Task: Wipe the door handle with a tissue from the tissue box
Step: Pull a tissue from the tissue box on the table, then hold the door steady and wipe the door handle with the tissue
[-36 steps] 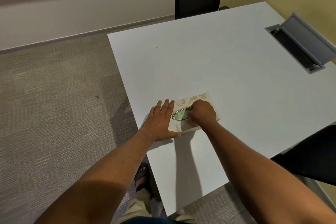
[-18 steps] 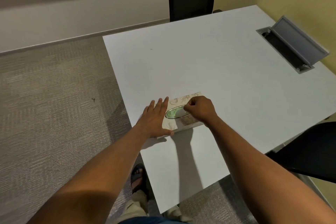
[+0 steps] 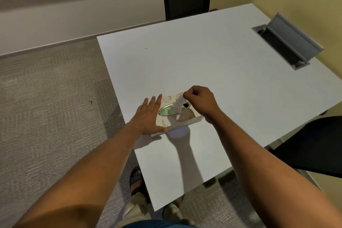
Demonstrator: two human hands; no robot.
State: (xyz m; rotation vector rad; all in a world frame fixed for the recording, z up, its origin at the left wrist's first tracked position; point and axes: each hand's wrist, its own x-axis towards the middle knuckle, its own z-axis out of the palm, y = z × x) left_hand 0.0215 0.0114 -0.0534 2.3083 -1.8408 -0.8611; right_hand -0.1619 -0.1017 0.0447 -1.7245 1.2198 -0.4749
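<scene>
Your tissue box [image 3: 177, 118] sits on the table [image 3: 203, 61] near its left edge; your left hand [image 3: 149, 116] rests on its left end, your right hand [image 3: 201, 101] above it.

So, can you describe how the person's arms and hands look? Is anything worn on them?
Both arms are bare as far up as the view reaches: no sleeves show, and no watch or bracelet at either wrist. The left hand and the right hand wear no gloves. A small mark at the base of a left finger could be a ring, but it is too small to tell.
</scene>
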